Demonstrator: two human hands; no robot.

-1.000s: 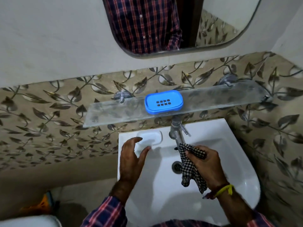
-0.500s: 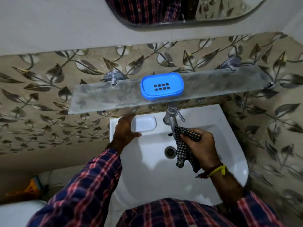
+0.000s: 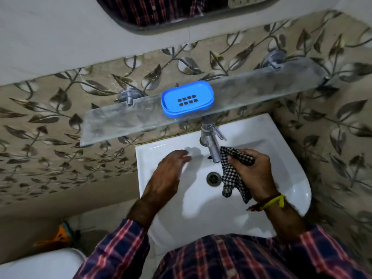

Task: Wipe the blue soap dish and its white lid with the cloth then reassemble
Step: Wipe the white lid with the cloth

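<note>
Head view. Dish (image 3: 187, 99): blue, slotted, on the glass shelf (image 3: 261, 87) near its middle, at the front edge. Lid (image 3: 190, 156): white, on the sink (image 3: 281, 158) ledge at the back left corner, mostly hidden. Left hand (image 3: 168, 174): over the lid, fingers extended; contact unclear. Right hand (image 3: 254, 174): grasping the checked cloth (image 3: 231, 178) beside the tap (image 3: 211, 141), above the drain (image 3: 213, 178).

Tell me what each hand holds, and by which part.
The right hand grips the checked cloth by its upper end, the rest hanging over the sink. Whether the left hand holds anything cannot be told.
</note>
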